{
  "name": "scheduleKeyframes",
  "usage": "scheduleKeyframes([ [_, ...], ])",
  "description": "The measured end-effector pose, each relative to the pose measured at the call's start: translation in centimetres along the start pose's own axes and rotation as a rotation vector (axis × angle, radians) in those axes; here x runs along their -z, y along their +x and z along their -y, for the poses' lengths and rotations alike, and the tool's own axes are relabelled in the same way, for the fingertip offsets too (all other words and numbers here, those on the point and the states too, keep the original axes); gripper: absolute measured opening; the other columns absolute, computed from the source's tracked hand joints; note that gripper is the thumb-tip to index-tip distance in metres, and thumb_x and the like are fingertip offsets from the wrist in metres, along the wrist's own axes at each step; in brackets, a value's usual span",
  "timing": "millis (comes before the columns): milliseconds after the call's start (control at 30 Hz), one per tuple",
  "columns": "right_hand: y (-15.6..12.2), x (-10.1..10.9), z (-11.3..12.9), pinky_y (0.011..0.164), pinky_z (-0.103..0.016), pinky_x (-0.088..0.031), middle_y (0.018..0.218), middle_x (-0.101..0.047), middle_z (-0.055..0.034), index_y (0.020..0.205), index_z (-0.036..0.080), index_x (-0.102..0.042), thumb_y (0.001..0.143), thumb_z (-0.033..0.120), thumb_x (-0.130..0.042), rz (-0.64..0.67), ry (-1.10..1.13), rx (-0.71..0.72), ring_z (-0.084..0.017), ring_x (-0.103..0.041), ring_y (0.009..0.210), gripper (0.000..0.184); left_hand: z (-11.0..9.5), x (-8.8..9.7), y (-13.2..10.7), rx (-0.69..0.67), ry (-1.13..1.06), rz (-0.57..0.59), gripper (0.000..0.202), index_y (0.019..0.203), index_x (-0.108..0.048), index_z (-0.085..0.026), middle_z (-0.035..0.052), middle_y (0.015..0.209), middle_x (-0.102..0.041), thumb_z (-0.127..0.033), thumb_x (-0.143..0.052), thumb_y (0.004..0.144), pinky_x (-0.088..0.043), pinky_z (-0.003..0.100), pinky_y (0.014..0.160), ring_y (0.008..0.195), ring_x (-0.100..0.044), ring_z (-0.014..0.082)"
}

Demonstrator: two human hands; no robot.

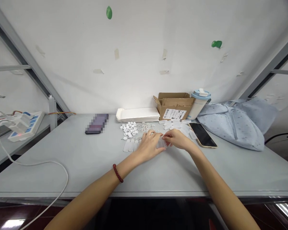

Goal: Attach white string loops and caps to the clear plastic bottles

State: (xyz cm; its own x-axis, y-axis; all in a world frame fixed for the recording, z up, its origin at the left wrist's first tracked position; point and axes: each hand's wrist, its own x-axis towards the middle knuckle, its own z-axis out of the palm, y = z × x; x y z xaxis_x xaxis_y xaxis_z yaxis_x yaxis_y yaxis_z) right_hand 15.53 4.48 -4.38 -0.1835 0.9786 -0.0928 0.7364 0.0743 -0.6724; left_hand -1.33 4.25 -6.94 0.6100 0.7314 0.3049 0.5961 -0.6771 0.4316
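Observation:
My left hand (149, 145) and my right hand (177, 139) meet over the middle of the grey table (91, 166). Both have their fingers pinched together on a small clear plastic piece (161, 143) held between them. A red bead bracelet sits on my left wrist. Just left of my left hand lie a few flat white pieces (131, 145) in a row. Behind them is a heap of small white caps (129, 128) and some thin white loops (146, 127). More clear plastic pieces (175, 124) lie behind my right hand.
A stack of white sheets (138, 114), an open cardboard box (175, 105) and a blue-lidded cup (199, 103) stand at the back. A phone (203, 134) lies at right beside a blue bag (235, 123). Another dark phone (97, 124) lies at left; a power strip (26, 125) and white cable (38, 166) are far left.

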Motion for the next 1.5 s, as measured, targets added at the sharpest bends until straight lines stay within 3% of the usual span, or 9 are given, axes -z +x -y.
scheduleKeyframes([
  [367,0.5,-0.4,-0.8,0.050,-0.024,-0.043,0.052,-0.064,-0.0049,0.056,0.015,-0.063,0.076,0.022,-0.051,0.021,-0.013,-0.036,-0.015,-0.059,0.052,0.025,0.2,-0.8,-0.1,-0.037,0.070,0.032,0.034,0.111,-0.048,-0.018,0.0094,0.116,-0.059,-0.036,-0.056,0.084,-0.035,0.049,0.091,0.120,-0.040,0.0307],
  [967,0.7,-0.3,-1.4,0.046,-0.023,-0.044,0.049,-0.063,-0.0037,0.059,0.013,-0.066,0.074,0.022,-0.055,0.079,0.053,-0.057,-0.014,-0.059,0.047,0.021,-0.3,-0.6,-0.4,-0.082,0.156,0.056,0.028,0.106,-0.049,-0.017,0.0107,0.114,-0.060,-0.036,-0.052,0.086,-0.037,0.048,0.086,0.113,-0.044,0.0313],
  [1133,0.5,-0.2,-1.1,0.043,-0.021,-0.044,0.049,-0.063,-0.0038,0.057,0.014,-0.065,0.074,0.024,-0.059,0.065,0.093,-0.076,-0.014,-0.059,0.047,0.020,0.0,0.0,-0.5,-0.093,0.128,0.041,0.037,0.110,-0.050,-0.017,0.0112,0.114,-0.060,-0.045,-0.050,0.086,-0.036,0.049,0.090,0.116,-0.042,0.0315],
  [1233,0.5,0.2,-0.9,0.042,-0.021,-0.044,0.054,-0.065,-0.0054,0.057,0.014,-0.063,0.076,0.024,-0.056,0.012,0.101,-0.099,-0.014,-0.060,0.049,0.022,1.5,1.2,-0.4,-0.035,0.100,-0.059,0.039,0.115,-0.050,-0.017,0.0107,0.116,-0.059,-0.045,-0.044,0.089,-0.035,0.049,0.093,0.116,-0.043,0.0292],
  [1333,0.6,0.8,-1.1,0.045,-0.022,-0.043,0.061,-0.067,-0.0071,0.063,0.013,-0.063,0.079,0.023,-0.052,-0.111,0.054,-0.115,-0.014,-0.060,0.051,0.022,3.6,2.4,-0.2,0.110,0.088,-0.152,0.030,0.110,-0.056,-0.014,0.0105,0.112,-0.062,-0.026,-0.038,0.090,-0.037,0.047,0.094,0.114,-0.045,0.0268],
  [1400,0.8,1.0,-1.5,0.051,-0.023,-0.044,0.065,-0.068,-0.0069,0.069,0.013,-0.064,0.080,0.022,-0.050,-0.217,-0.026,-0.081,-0.015,-0.062,0.056,0.020,4.9,2.9,0.0,0.164,0.080,-0.160,0.031,0.106,-0.059,-0.013,0.0106,0.109,-0.063,-0.016,-0.038,0.084,-0.039,0.046,0.092,0.111,-0.047,0.0263],
  [1500,1.3,1.2,-2.4,0.064,-0.026,-0.045,0.074,-0.070,-0.0070,0.078,0.014,-0.066,0.080,0.021,-0.051,-0.347,-0.194,0.005,-0.018,-0.064,0.070,0.017,5.8,3.0,0.2,0.141,0.082,-0.138,0.032,0.100,-0.063,-0.016,0.0070,0.110,-0.064,-0.013,-0.037,0.081,-0.040,0.047,0.092,0.109,-0.047,0.0260],
])
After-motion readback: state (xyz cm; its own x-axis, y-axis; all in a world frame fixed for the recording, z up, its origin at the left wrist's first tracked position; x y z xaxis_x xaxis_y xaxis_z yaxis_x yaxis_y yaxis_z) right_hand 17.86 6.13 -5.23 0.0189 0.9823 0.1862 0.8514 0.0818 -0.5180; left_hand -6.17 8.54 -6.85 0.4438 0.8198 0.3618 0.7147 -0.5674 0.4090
